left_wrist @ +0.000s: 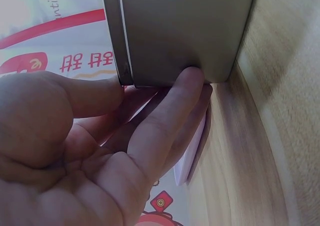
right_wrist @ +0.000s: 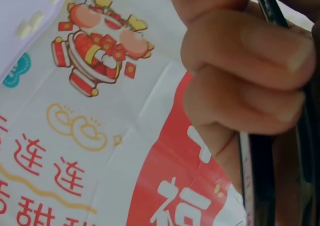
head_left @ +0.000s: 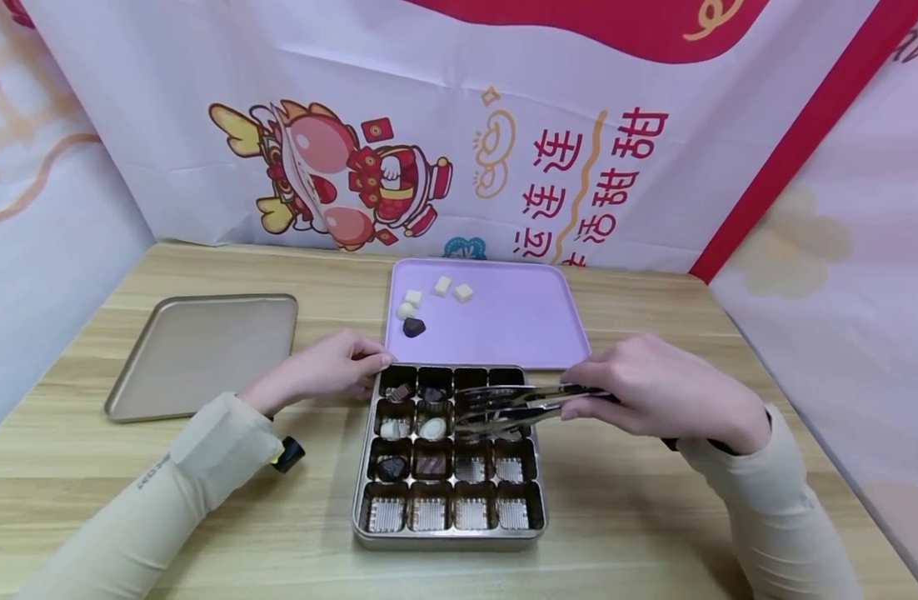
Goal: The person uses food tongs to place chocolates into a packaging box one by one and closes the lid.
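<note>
A metal tin (head_left: 447,543) divided into small square compartments stands in the middle of the table. Dark and white chocolates fill several compartments, among them a white oval chocolate (head_left: 432,429) and a striped brown chocolate (head_left: 431,464). My left hand (head_left: 339,364) holds the tin's far left corner, its thumb by the rim and fingertips (left_wrist: 191,78) against the side wall. With my right hand (head_left: 646,387) I grip metal tongs (head_left: 537,402). Their tips reach over the third column, second row from the back, where the tong ends hide the compartment's contents.
Behind the tin lies a purple tray (head_left: 519,325) bearing several white chocolates (head_left: 462,292) and a dark chocolate (head_left: 413,327). A bronze-coloured tray (head_left: 204,358) is on the left. A printed cloth (head_left: 399,50) hangs behind the wooden table (head_left: 631,517).
</note>
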`<action>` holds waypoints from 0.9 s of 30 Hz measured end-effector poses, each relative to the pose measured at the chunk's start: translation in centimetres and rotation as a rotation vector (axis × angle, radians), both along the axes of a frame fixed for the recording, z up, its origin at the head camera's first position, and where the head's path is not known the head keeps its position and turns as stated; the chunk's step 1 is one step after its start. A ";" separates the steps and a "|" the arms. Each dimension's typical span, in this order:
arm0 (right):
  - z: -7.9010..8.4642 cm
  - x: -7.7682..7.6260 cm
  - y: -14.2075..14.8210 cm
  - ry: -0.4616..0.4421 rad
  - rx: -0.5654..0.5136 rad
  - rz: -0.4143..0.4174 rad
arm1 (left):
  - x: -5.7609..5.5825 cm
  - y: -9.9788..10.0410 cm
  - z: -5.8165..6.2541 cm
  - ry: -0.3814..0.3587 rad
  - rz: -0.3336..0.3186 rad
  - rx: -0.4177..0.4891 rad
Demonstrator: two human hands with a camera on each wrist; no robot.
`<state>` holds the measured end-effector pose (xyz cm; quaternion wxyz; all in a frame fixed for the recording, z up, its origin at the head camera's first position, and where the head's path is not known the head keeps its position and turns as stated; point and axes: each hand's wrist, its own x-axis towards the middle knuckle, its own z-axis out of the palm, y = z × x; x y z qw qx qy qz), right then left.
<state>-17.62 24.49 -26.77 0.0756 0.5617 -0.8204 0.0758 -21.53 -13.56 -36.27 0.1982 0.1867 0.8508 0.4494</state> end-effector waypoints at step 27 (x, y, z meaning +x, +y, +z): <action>-0.9 -0.2 -0.7 -0.104 0.065 0.009 | -0.1 0.1 -0.1 -0.041 0.028 0.010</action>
